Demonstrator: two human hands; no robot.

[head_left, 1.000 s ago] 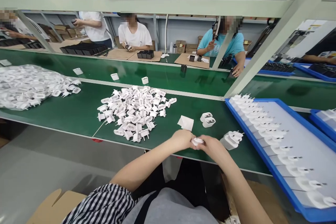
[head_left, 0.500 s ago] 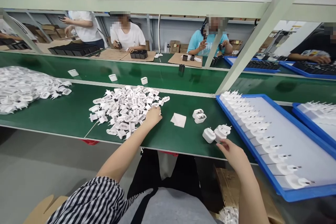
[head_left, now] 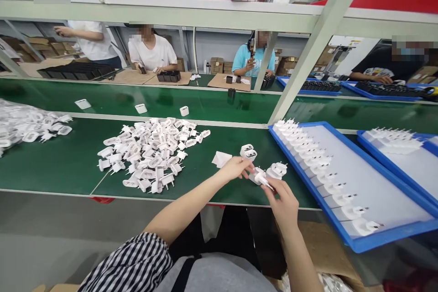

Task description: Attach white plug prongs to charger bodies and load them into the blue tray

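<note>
— What's the person doing just now?

— Both hands meet over the near edge of the green surface (head_left: pixel 68 164). The right hand (head_left: pixel 284 200) pinches a small white plug piece (head_left: pixel 263 179) by its prongs, and the left hand (head_left: pixel 236 168) closes its fingertips on the other end of it. It looks like a fitting or checking step, with the piece held between the two.

— And what would come after?

— I'd guess it wants a steady grip and a short carry: finished white plugs (head_left: pixel 278 169) lie just beyond the right hand, and the blue tray (head_left: pixel 359 242) with rows of them is off to its right.

— What else is around?

— Two white shells (head_left: pixel 248 151) and a paper scrap (head_left: pixel 221 159) lie just past the left hand, with a loose pile of plug parts (head_left: pixel 153 153) further to its left. Beyond that runs a green belt (head_left: pixel 191 98), and other people sit working at the far side under a metal shelf frame (head_left: pixel 171 9).
</note>
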